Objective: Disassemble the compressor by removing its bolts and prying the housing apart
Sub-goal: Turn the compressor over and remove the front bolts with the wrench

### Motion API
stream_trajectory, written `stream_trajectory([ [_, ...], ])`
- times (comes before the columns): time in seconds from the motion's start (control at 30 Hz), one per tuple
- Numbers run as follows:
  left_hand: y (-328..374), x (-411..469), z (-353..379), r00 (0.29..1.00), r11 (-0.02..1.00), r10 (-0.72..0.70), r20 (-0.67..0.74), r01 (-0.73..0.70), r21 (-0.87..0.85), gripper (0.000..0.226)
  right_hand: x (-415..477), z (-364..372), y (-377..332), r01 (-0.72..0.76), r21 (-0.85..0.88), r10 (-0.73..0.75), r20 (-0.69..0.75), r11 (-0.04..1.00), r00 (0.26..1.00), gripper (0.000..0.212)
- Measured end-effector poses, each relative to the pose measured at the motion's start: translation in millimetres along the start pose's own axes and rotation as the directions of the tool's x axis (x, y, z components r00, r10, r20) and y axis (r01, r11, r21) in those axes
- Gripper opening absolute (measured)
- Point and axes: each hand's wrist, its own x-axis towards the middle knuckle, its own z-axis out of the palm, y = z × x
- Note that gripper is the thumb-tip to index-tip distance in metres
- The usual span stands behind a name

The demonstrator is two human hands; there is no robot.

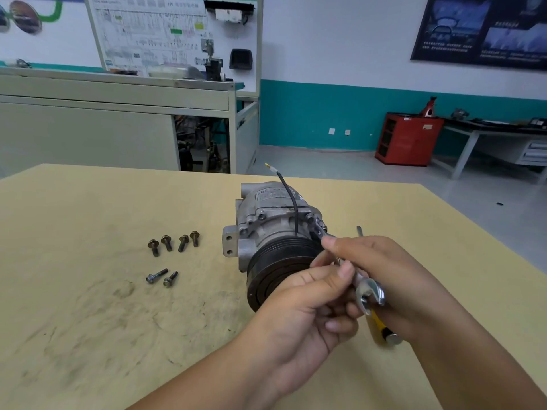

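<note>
Tan worktop fills the lower frame. At lower right, the left hand and the right hand both curl their fingers round a wrench. Its far end sits on a seated bolt of the compressor, which lies at frame centre. A yellow-handled tool shows under the right hand; I cannot tell whether it is held. Six loose bolts lie at centre left.

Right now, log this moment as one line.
compressor: on table | left hand, right hand: holding wrench | six bolts: loose, left of compressor
</note>
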Motion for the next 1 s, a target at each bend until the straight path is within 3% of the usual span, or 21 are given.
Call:
stream_trajectory([
  [0.2, 2, -5, -2, 0.999, 0.999, -0.005, 0.047, 0.007, -0.051, 0.012, 2, -4, 2, -0.07, 0.093, 0.059, 0.117, 0.993, 0.991, 0.031],
  [0.33, 6, -8, -6, 0.994, 0.996, -0.068, 0.083, 0.064, 0.057, 0.021, 4, -8, 4, -0.097, 0.126, 0.075, 0.166, 0.987, 0.983, 0.042],
  [0.43, 7, -8, -11, 0.991, 0.985, -0.112, 0.079, 0.101, 0.14, 0.026, 4, -6, 1, -0.103, 0.179, 0.073, 0.17, 0.978, 0.983, 0.036],
  [0.77, 12, -6, -17, 0.992, 0.973, -0.123, 0.02, 0.116, 0.199, 0.026, 6, -1, 3, -0.061, 0.095, 0.056, 0.049, 0.994, 0.997, 0.037],
  [0.87, 9, -6, -16, 0.991, 0.972, -0.132, 0.006, 0.128, 0.199, 0.019, 6, 4, 3, -0.034, 0.029, 0.033, 0.016, 0.999, 0.999, 0.04],
  [1.0, 4, -5, -14, 0.986, 0.975, -0.167, -0.002, 0.165, 0.147, 0.027, 3, 10, 4, -0.004, -0.093, -0.002, -0.065, 0.996, 0.998, 0.048],
])
